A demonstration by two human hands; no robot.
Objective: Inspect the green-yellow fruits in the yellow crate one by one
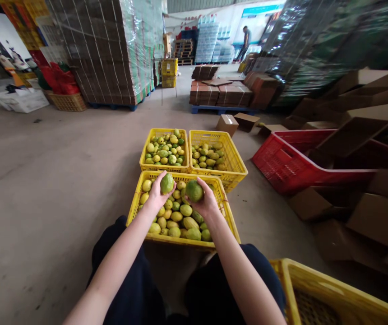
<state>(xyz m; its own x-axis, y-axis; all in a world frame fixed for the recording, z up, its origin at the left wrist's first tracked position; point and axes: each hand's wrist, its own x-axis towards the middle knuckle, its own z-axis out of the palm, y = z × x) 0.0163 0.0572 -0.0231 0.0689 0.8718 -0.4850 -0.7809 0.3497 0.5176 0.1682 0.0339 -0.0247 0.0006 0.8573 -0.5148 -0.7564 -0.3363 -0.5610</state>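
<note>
My left hand (158,191) is closed round a green lemon (167,183), whose upper side shows between thumb and fingers. A larger, darker green lemon (194,191) is held in my right hand (209,202), with the fingers partly hidden behind it. Both hands are above the near yellow crate (183,241), which is filled with yellow and green lemons (186,210). Beyond it stand two more yellow crates side by side. The far left crate (164,168) holds a heap of greener lemons, and the far right crate (236,158) is only partly filled.
To my right are a red crate (275,158) with cardboard in it and a pile of cardboard boxes (380,219). Another yellow crate (287,289) stands by my right knee. Ahead are flat cardboard stacks on a blue pallet (214,109). A person (246,43) is far back.
</note>
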